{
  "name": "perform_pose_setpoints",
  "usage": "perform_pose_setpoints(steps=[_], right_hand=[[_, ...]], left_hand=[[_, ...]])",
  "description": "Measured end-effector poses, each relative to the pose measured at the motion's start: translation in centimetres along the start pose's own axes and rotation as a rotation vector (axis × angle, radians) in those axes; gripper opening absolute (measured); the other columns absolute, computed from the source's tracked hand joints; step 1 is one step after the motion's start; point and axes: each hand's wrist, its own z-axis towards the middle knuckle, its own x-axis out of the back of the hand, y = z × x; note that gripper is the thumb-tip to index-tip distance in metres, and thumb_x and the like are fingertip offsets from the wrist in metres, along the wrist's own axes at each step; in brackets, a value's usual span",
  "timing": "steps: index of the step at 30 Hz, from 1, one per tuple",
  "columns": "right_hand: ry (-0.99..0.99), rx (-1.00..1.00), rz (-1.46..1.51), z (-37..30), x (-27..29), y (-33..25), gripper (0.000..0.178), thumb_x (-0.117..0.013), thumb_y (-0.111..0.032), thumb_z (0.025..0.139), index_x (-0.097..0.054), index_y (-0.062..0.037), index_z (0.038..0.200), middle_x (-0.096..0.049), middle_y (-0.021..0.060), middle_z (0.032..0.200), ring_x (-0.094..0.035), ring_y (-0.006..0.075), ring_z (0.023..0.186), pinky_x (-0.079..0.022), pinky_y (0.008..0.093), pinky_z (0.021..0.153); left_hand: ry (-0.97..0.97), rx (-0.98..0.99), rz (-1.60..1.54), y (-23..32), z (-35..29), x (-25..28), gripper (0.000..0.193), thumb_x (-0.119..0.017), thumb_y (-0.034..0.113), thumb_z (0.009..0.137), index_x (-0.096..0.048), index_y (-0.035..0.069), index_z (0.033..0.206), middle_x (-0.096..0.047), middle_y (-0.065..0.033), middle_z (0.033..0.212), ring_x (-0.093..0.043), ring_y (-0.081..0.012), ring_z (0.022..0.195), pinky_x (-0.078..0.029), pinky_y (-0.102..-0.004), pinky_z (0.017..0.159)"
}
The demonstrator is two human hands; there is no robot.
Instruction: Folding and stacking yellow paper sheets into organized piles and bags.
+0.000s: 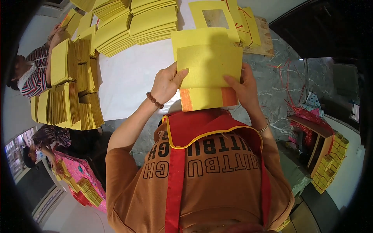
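Note:
My left hand and my right hand grip a folded yellow paper sheet by its two side edges, with both thumbs on its near face. Along its lower end runs a turned-up band with an orange patch at each corner. The sheet is held up in front of my red apron. Just behind its upper edge shows another yellow sheet; whether the two are joined I cannot tell. Farther back stands a yellow paper piece with a window-like grey rectangle.
Stacks of folded yellow paper stand on the white table, with more stacks along its left side. A red-tied yellow bundle lies at the back right. Two other people work at the left. Red string hangs over a wooden stool-like frame at right.

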Motion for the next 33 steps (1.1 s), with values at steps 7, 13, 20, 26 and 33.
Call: perform_pose_setpoints(steps=[7, 13, 20, 26, 33], right_hand=[[0.156, 0.064, -0.039, 0.1, -0.6, -0.2, 0.040, -0.062, -0.004, 0.080, -0.046, -0.0019, 0.117, -0.064, 0.0091, 0.089, -0.058, 0.0103, 0.079, -0.046, 0.0238, 0.069], [0.179, 0.026, -0.111, 1.2, -0.6, 0.6, 0.027, -0.062, -0.006, 0.079, -0.056, -0.0009, 0.104, -0.063, 0.0062, 0.082, -0.055, 0.0080, 0.072, -0.044, 0.0223, 0.063], [0.175, -0.002, -0.175, 1.8, -0.5, 0.9, 0.026, -0.065, -0.010, 0.076, -0.058, -0.0011, 0.100, -0.059, 0.0064, 0.069, -0.051, 0.0091, 0.060, -0.042, 0.0245, 0.056], [0.172, 0.035, -0.226, 1.8, -0.4, 1.1, 0.025, -0.065, -0.012, 0.076, -0.059, -0.0009, 0.097, -0.061, 0.0111, 0.069, -0.057, 0.0145, 0.061, -0.044, 0.0272, 0.056], [0.126, -0.030, -0.284, 1.6, -0.7, -0.3, 0.027, -0.066, -0.015, 0.076, -0.059, -0.0018, 0.099, -0.062, 0.0149, 0.080, -0.061, 0.0196, 0.073, -0.046, 0.0292, 0.062]], left_hand=[[-0.071, 0.126, -0.158, -2.0, 1.2, -0.1, 0.029, -0.051, 0.026, 0.088, -0.058, -0.002, 0.093, -0.053, -0.0082, 0.057, -0.049, -0.0158, 0.052, -0.040, -0.0314, 0.052], [-0.124, 0.243, -0.248, 0.6, 1.2, 0.4, 0.026, -0.050, 0.020, 0.090, -0.055, -0.002, 0.103, -0.057, -0.0027, 0.070, -0.046, -0.0070, 0.059, -0.037, -0.0232, 0.053], [-0.088, 0.363, -0.336, 1.9, 1.1, 1.2, 0.035, -0.058, 0.010, 0.085, -0.046, 0.000, 0.116, -0.062, -0.0094, 0.087, -0.057, -0.0140, 0.076, -0.045, -0.0282, 0.065], [0.191, -0.654, 0.620, 5.3, 0.8, 0.5, 0.043, -0.064, 0.015, 0.077, -0.049, 0.005, 0.117, -0.049, -0.0154, 0.117, -0.045, -0.0311, 0.109, -0.037, -0.0420, 0.086], [-0.149, -0.593, 0.789, 2.6, 0.9, -3.4, 0.054, -0.055, 0.037, 0.082, -0.042, 0.013, 0.129, -0.033, -0.0157, 0.136, -0.028, -0.0332, 0.127, -0.022, -0.0466, 0.103]])
